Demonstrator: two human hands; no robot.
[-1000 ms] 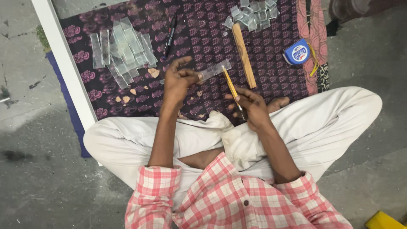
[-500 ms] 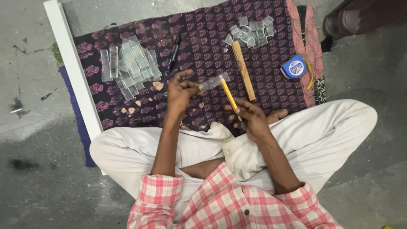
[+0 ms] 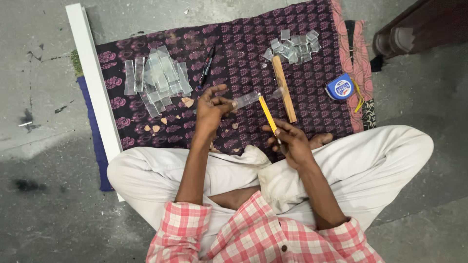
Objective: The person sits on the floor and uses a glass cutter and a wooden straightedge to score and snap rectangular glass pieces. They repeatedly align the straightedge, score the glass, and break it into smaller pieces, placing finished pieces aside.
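Left hand (image 3: 210,108) pinches glass strip (image 3: 246,100); right hand (image 3: 291,141) holds yellow cutter (image 3: 267,113)

Left hand (image 3: 210,108) is raised off the lap, fingers pinched together, forearm running straight up from the checked sleeve. Right hand (image 3: 291,142) sits lower, curled in a writing grip, wrist bent inward, elbow tucked.

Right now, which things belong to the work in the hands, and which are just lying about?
In hand:
left hand holds a clear glass strip
right hand holds a yellow-handled tool

Lying about:
stack of glass strips
small glass squares
wooden stick
black pen
blue tape measure
white bar
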